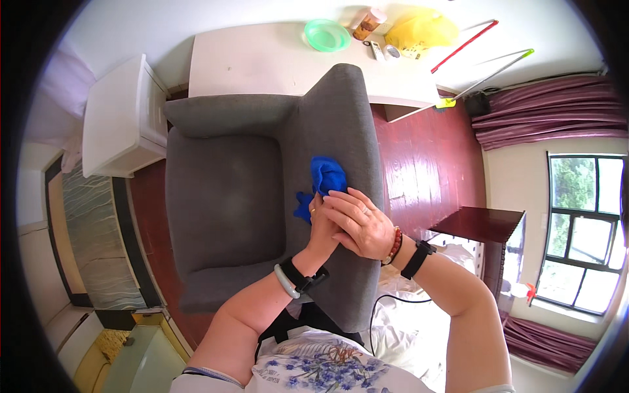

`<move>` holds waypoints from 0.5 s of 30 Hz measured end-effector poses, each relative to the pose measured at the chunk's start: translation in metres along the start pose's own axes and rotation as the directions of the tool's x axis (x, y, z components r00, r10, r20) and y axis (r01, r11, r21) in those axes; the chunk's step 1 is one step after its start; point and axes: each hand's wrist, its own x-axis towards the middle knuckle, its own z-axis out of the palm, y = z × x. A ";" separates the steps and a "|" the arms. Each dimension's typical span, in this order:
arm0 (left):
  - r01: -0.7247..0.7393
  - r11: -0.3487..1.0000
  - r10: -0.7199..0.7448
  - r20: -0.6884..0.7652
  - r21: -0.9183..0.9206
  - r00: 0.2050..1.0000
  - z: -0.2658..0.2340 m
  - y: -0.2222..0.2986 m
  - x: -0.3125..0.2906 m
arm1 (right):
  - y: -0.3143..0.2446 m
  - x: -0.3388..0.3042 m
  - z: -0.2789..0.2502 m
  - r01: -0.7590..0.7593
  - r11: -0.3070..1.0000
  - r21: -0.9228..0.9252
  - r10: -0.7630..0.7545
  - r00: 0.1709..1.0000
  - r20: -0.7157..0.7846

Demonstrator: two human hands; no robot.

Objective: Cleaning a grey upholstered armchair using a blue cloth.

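A crumpled blue cloth (pixel 329 175) lies against the inner face of the grey armchair's (pixel 223 196) backrest. The fingers of my left hand (pixel 321 228) are closed on the lower part of the cloth, partly hidden behind my other hand. Over them rests my right hand (pixel 364 226), its fingers stretched out and lying across the left fingers and the cloth's edge. A smaller blue end of the cloth sticks out left of my left hand.
A long white table (pixel 249 62) behind the chair bears a green basin (pixel 327 35), a jar (pixel 369 23) and a yellow bag (pixel 419 34). A white cabinet (pixel 121 121) stands left; a bed (pixel 413 321) is at lower right. A cable (pixel 372 321) hangs near the chair.
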 end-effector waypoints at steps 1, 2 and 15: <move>0.045 0.998 -0.047 -0.031 -0.037 0.998 0.001 0.004 -0.002 | 0.000 -0.001 0.002 0.014 1.000 0.004 -0.014 1.000 -0.021; 0.035 0.999 -0.036 -0.040 -0.013 0.999 0.000 0.008 -0.005 | 0.000 -0.001 0.005 0.011 0.999 0.031 -0.009 0.998 -0.062; 0.240 0.964 -0.255 -0.145 -0.112 0.956 -0.008 0.105 -0.032 | 0.006 -0.028 0.030 0.127 0.897 0.423 0.088 0.888 -0.452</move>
